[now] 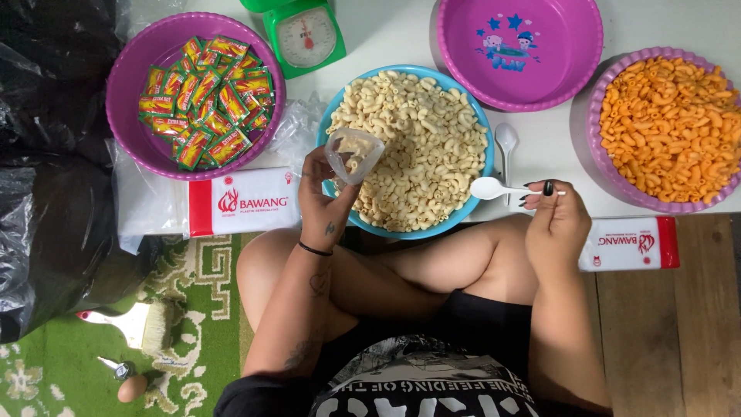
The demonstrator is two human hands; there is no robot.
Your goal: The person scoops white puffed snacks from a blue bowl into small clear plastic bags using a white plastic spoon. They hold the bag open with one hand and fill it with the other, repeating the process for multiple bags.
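A white counter (pixel 386 35) fills the upper part of the frame. At its centre sits a blue bowl (pixel 333 116) heaped with pale elbow macaroni (pixel 421 147). To the upper left, a purple basin (pixel 127 100) holds small red-and-green sachets (pixel 208 96). A green kitchen scale (pixel 305 35) stands at the top, between that basin and an empty purple basin (pixel 519 54) with a cartoon print. At the right edge another purple basin (pixel 610 166) is full of orange macaroni (pixel 671 127). A spare white plastic spoon (pixel 505 143) lies on the counter just right of the blue bowl. Two flat white-and-red packs of plastic bags (pixel 243 202) rest at the counter's near edge, one on the left, one on the lower right. Black plastic sheeting (pixel 54 154) crowds the left side; a brush (pixel 143 324) lies on the green rug (pixel 46 363) at the lower left.

The left hand (pixel 324 205) has its fingers closed on a small clear plastic bag (pixel 353 153), held open over the bowl's left rim with a few pale pieces inside. The right hand (pixel 556 212) pinches the handle of a white spoon (pixel 494 188) between thumb and fingertips, its scoop at the bowl's right rim.
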